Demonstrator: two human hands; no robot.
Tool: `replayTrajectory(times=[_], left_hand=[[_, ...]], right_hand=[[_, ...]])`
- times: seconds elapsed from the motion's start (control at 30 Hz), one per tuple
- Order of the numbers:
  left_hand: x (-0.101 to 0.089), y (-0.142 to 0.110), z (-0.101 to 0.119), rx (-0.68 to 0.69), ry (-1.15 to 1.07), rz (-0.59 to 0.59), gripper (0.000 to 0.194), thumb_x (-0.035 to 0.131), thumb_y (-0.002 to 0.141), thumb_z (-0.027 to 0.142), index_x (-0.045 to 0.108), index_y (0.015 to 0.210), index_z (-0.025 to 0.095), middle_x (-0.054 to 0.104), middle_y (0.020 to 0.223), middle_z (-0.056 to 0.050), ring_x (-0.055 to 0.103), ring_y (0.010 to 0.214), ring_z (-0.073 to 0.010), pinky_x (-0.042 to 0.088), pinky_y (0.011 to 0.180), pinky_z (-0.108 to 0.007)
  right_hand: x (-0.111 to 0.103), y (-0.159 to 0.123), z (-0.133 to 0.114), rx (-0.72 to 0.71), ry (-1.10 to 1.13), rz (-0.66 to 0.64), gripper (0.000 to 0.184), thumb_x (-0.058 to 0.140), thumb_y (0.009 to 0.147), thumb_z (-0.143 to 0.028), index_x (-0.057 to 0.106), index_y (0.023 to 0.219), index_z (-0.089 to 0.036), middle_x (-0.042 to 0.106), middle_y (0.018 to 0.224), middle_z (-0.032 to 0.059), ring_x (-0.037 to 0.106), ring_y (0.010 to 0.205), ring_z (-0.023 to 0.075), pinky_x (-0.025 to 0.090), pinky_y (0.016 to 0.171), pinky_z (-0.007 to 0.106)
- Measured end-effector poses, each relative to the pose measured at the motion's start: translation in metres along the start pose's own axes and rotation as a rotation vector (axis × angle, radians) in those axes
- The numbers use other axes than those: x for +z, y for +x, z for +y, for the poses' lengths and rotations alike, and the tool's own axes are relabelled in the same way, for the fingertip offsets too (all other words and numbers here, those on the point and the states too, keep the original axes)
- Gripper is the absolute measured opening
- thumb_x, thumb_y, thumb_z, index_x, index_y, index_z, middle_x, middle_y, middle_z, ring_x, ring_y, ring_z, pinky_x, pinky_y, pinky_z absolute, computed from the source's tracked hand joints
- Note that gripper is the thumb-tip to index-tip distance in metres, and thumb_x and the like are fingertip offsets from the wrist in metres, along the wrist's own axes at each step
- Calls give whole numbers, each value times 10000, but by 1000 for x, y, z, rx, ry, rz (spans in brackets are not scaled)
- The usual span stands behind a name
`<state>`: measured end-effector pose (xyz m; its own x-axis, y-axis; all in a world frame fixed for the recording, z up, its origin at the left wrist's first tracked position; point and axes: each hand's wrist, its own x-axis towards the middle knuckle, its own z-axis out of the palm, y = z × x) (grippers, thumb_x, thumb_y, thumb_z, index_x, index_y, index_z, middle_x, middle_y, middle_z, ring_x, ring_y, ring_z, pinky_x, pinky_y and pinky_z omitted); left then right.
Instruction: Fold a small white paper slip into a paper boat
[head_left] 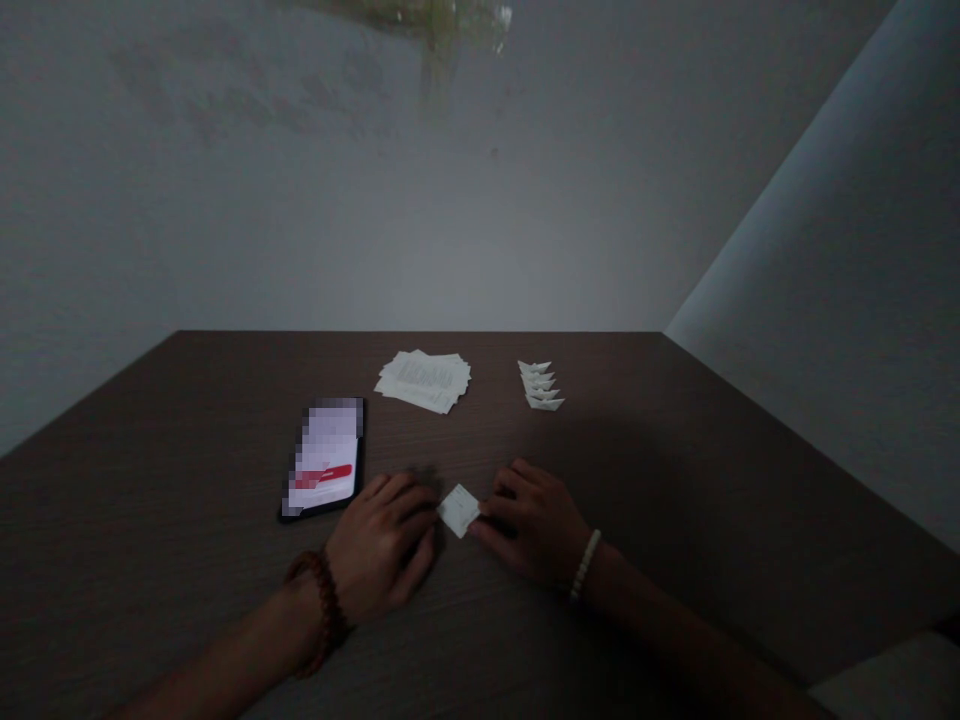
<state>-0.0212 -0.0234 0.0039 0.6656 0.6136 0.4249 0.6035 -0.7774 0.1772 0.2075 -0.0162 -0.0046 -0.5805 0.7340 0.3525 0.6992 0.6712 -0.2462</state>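
Observation:
A small folded square of white paper lies on the table between my hands. My left hand is curled at its left corner, slightly blurred, with the fingertips against the paper. My right hand comes in from the other side, its fingertips pinching the right corner. A brown bead bracelet circles my left wrist, and a white bead bracelet circles my right wrist.
A dark wood-grain table fills the lower view. On it lie a smartphone with a lit screen, a loose stack of printed paper slips, and a row of several small folded paper boats. Grey walls rise behind.

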Motion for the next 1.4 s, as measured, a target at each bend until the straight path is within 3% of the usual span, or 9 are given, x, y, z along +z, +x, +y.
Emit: replayTrajectory(times=[0.13,0.37,1.0,1.17,1.4], left_hand=[[2,0,0,-53,42,-39,226,459,868,206,663,957,169,626,986,-93,488,951,-269,392,779,-423],[9,2,-6,-125,67,-29,206,524,883,313,667,980,199,616,1049,-77,487,971,-262,414,799,-417],[7,6,-7,-201,24,-32,263,648,786,412,702,969,231,573,1120,-88,483,1008,-281,437,794,-437],[5,6,-5,-124,42,-53,294,633,794,415,678,1002,213,567,1133,-101,478,1011,-292,420,801,-446],[5,4,-4,-18,36,-42,247,559,857,323,635,1038,172,603,1060,-102,514,969,-269,430,808,-428]], right_hand=[[2,3,-1,-53,18,30,172,593,853,-306,616,733,-185,578,831,38,482,832,180,410,716,307],[5,1,4,-162,130,49,100,615,831,-254,608,753,-192,642,1014,29,505,934,193,435,820,336],[-2,1,2,-137,169,11,67,643,799,-221,604,752,-195,661,1018,38,521,902,183,455,801,320],[-1,2,3,-134,192,22,34,628,801,-201,595,807,-193,669,996,46,531,893,185,448,818,331],[2,4,9,-174,241,42,147,636,796,-217,630,942,-201,672,1038,39,537,888,190,445,842,355]])
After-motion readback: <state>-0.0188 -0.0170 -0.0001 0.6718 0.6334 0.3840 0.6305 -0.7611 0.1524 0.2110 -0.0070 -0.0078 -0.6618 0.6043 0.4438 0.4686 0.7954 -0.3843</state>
